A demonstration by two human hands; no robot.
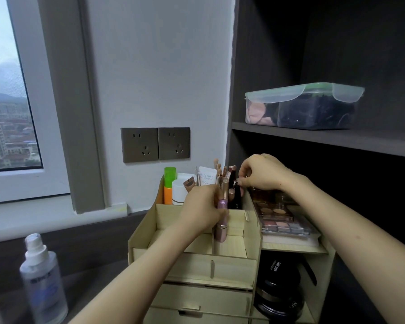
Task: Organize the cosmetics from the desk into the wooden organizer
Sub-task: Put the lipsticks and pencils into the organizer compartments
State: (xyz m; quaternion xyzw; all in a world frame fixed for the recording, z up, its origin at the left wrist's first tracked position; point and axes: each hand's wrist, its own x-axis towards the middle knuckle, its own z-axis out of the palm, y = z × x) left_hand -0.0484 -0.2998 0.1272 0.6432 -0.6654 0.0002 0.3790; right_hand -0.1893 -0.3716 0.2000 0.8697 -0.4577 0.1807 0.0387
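The pale wooden organizer point(192, 265) stands on the dark desk, with drawers below and open compartments on top. My left hand point(201, 206) grips several pink and rose-gold lipstick tubes point(221, 226) over a front compartment. My right hand point(262, 175) reaches over the back compartment and pinches a small item point(236, 182) among the brushes and tubes point(222, 175); what it is cannot be made out. Eyeshadow palettes point(283, 220) lie on the organizer's right shelf. Black round jars point(278, 288) sit in the lower right bay.
A clear spray bottle point(42, 279) stands on the desk at the lower left. An orange bottle with a green cap point(169, 185) and a white tube point(206, 176) stand in the back compartment. A lidded plastic box point(304, 106) sits on the dark shelf above. Wall sockets point(154, 145) are behind.
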